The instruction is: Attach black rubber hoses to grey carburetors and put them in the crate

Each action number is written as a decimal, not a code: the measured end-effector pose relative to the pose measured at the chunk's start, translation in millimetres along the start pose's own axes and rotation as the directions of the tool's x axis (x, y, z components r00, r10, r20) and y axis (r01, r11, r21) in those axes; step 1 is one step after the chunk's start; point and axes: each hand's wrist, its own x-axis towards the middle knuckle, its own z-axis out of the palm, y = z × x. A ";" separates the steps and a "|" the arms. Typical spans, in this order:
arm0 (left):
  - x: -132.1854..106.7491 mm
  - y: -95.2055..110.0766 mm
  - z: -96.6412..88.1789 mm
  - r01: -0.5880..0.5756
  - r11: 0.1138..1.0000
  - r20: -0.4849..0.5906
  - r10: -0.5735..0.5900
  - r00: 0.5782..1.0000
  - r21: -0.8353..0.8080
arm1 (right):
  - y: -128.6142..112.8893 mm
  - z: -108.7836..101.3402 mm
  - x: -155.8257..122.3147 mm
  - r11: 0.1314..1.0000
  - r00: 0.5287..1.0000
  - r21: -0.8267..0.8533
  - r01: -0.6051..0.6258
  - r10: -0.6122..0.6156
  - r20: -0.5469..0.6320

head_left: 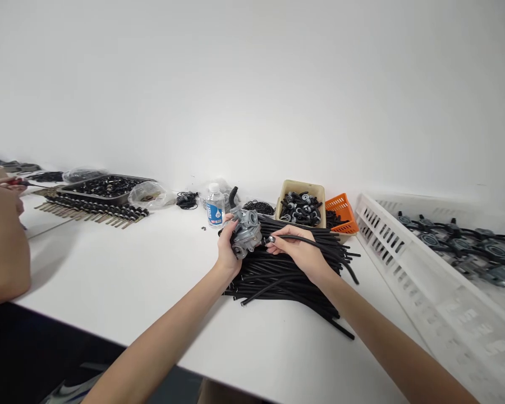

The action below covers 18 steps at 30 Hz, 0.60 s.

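Note:
My left hand (pixel 228 251) is closed around a grey metal carburetor (pixel 246 234) with a short black hose sticking up from it. My right hand (pixel 298 251) pinches one black rubber tube (pixel 320 245) near its end, with the end close to the carburetor's right side. Both hands hover over a heap of black rubber tubes (pixel 278 275) lying on the white table (pixel 130 280).
Behind the heap stand a beige bin of black fittings (pixel 302 206), an orange basket (pixel 342 212) and a small bottle (pixel 215 205). A white crate (pixel 408 264) at right holds finished carburetors. At left are a dark tray (pixel 103 187), rows of parts and another person's arm (pixel 2 241).

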 end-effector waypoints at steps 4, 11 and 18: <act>-1.1 -3.5 0.6 -0.027 0.999 0.028 0.027 0.999 -0.018 | -5.7 -3.7 0.2 0.990 0.999 -0.135 0.048 -0.047 0.016; 0.4 -7.1 -3.5 -0.037 0.998 0.024 0.036 0.999 0.048 | -5.1 -3.6 -5.0 0.887 0.988 -0.457 0.065 0.006 0.152; -2.8 -1.7 -0.5 -0.014 1.000 0.060 0.013 0.998 0.019 | 8.5 6.9 -8.2 0.873 0.986 -0.466 0.144 -0.085 0.145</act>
